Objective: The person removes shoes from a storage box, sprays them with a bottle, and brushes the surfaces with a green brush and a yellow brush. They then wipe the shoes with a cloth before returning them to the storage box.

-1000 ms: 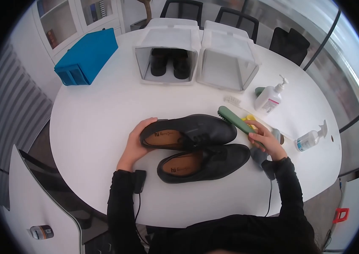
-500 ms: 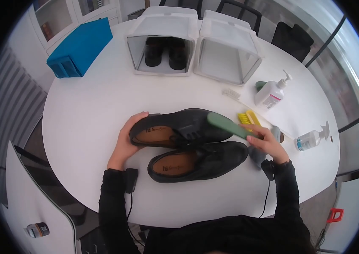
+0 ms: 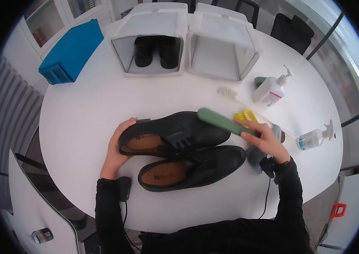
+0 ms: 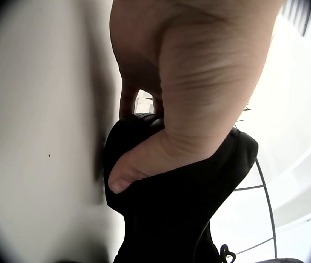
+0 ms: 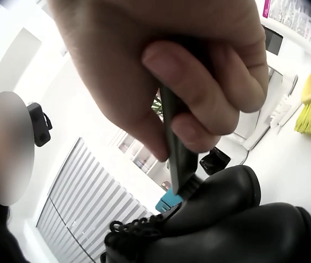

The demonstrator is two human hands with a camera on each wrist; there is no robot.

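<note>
Two black lace-up dress shoes lie side by side, toes to the right, in the head view. The left hand grips the heel of the far shoe, and in the left wrist view the thumb presses along that heel. The near shoe has a tan insole and no hand on it. The right hand holds a green shoe brush by its handle. The brush's dark bristles face down right at the far shoe's toe, seen in the right wrist view.
Behind stand two white shoe boxes, one with dark shoes inside, the other open-fronted. A blue case lies at the back left. A yellow brush, a white brush, a pump bottle and a spray bottle lie to the right.
The right hand has moved the green brush leftward over the far shoe's toe and turned it, its back now facing up. The left hand keeps its grip at the heel. The view has shifted slightly.
</note>
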